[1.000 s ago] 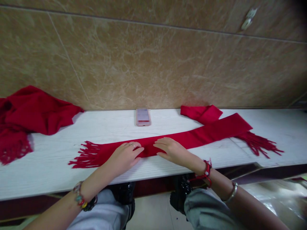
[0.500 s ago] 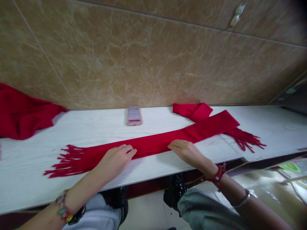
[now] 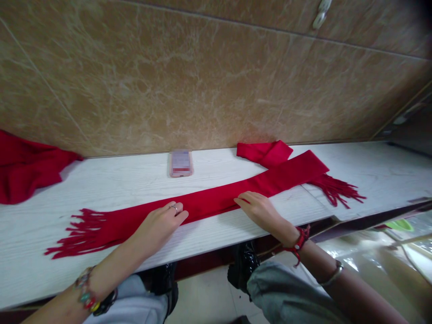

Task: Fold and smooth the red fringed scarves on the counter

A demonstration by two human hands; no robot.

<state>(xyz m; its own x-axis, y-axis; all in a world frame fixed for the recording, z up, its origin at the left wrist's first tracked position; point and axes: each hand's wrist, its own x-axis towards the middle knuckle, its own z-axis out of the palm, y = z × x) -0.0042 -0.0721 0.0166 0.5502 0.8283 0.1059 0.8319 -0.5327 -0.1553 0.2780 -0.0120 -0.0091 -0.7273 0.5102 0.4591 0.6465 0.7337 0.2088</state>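
A red fringed scarf [image 3: 205, 200], folded into a long narrow strip, lies slantwise on the white wood-grain counter. My left hand [image 3: 164, 225], wearing a ring, is closed on the scarf's near edge, left of its middle, with the fingers curled over the cloth. Further right, my right hand [image 3: 259, 209] pinches that same near edge between thumb and fingers. Part of the cloth is hidden under both hands. The left end of the strip spreads into a fringe [image 3: 83, 234]. Its right end crosses over another piece of folded red cloth [image 3: 265, 153].
A phone [image 3: 181, 163] lies against the tiled wall [image 3: 202, 81]. Bunched red cloth [image 3: 29, 168] sits at the far left. Another red fringe [image 3: 340, 189] reaches out on the right. The counter's front edge [image 3: 199, 249] runs just above my knees.
My view has tilted slightly, so the counter and things on it appear shifted left. Both hands stay at nearly the same places on the scarf's near edge.
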